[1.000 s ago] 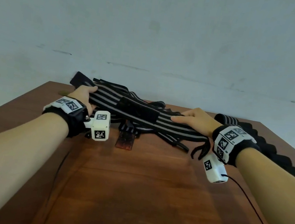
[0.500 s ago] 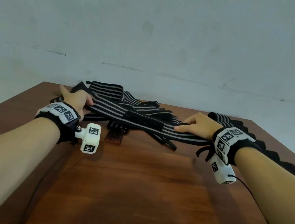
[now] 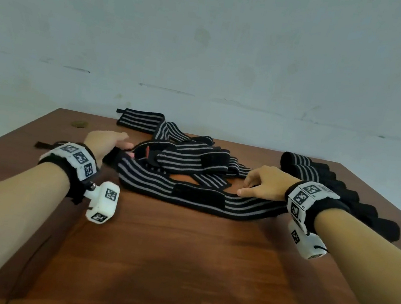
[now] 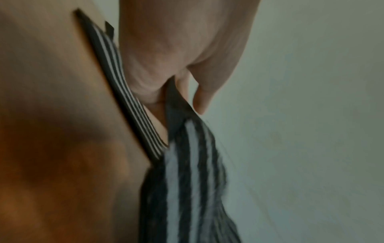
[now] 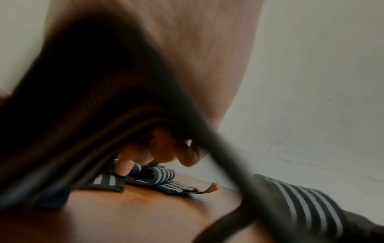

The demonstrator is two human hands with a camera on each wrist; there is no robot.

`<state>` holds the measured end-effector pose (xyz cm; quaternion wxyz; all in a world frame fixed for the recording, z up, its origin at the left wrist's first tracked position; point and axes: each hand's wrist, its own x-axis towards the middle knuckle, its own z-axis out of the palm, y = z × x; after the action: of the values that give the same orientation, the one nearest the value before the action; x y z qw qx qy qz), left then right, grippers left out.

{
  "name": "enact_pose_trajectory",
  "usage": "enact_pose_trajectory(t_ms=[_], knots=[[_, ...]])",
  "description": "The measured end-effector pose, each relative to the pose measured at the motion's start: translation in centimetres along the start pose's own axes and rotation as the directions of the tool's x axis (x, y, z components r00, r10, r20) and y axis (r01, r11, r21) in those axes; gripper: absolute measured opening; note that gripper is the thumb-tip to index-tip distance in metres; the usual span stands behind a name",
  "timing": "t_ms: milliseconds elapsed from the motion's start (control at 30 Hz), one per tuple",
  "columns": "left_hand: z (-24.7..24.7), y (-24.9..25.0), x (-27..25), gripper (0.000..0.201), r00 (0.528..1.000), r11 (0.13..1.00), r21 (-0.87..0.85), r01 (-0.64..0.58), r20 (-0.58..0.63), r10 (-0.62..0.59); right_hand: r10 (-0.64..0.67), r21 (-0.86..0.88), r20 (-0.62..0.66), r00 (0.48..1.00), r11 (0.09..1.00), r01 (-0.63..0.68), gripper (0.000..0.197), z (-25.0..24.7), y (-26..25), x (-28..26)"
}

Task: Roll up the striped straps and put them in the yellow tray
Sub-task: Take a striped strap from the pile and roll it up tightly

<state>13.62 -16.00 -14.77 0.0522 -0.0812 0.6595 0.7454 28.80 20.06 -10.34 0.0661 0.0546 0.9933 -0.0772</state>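
Note:
A tangled pile of black straps with grey stripes (image 3: 193, 156) lies at the back middle of the wooden table (image 3: 178, 264). One long striped strap (image 3: 187, 197) stretches across the table in front of the pile, between my two hands. My left hand (image 3: 111, 143) pinches its black left end; the left wrist view shows thumb and fingers (image 4: 199, 98) closed on the strap (image 4: 187, 180). My right hand (image 3: 259, 186) has its fingers curled at the strap's right end, and in the right wrist view the strap (image 5: 93, 115) drapes from under the palm. No yellow tray is in view.
Several rolled striped straps (image 3: 301, 163) stand in a row at the back right, running behind my right wrist. A flat strap end (image 3: 142, 120) sticks out past the pile at the back. A pale wall rises right behind the table.
Both hands have drawn one strap out of the pile towards the table's front; it now lies stretched between them. The left hand has shifted its hold to the strap's end.

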Motion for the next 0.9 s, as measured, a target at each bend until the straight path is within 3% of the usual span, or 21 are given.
enact_pose_trajectory(t_ms=[133,233,400,500,600,667,733,800,900], knots=[[0.4,-0.1,-0.5,0.035,0.996,0.906,0.415,-0.087,0.053,0.072,0.032,-0.019,0.095,0.995,0.999,-0.030,0.047,1.2,-1.7,0.7],[-0.3,0.9,-0.8,0.030,0.992,0.772,0.631,-0.071,0.125,-0.010,0.075,-0.089,0.149,0.986,0.994,-0.062,0.046,1.7,-2.1,1.2],[-1.5,1.2,-2.3,0.021,0.952,0.667,0.745,-0.023,0.220,-0.214,0.197,-0.262,0.133,0.971,0.952,-0.157,0.039,1.0,-1.1,0.4],[-1.9,1.4,-2.8,0.020,0.919,0.624,0.779,-0.056,0.284,-0.272,0.311,-0.353,0.100,0.945,0.899,-0.258,0.055,0.2,-0.5,-0.7],[-2.2,1.9,-3.3,0.027,0.856,0.559,0.825,-0.077,0.342,-0.387,0.341,-0.429,0.097,0.935,0.862,-0.269,0.041,-0.6,-1.2,-1.6],[-2.5,2.1,-3.6,0.055,0.816,0.506,0.859,-0.080,0.348,-0.462,0.281,-0.410,0.108,0.954,0.887,-0.215,0.041,-0.5,-2.2,-1.8],[-2.6,2.1,-3.6,0.074,0.798,0.491,0.868,-0.078,0.349,-0.491,0.118,-0.303,0.082,0.990,0.949,-0.088,0.053,0.0,-3.2,-1.6],[-2.5,2.1,-3.6,0.077,0.785,0.525,0.845,-0.104,0.394,-0.478,-0.032,-0.188,0.071,0.997,0.981,0.045,0.065,0.9,-5.0,-1.6],[-2.2,2.4,-4.5,0.066,0.775,0.620,0.775,-0.122,0.465,-0.428,-0.195,0.009,0.084,0.977,0.981,0.195,0.084,2.4,-8.2,-1.5]])
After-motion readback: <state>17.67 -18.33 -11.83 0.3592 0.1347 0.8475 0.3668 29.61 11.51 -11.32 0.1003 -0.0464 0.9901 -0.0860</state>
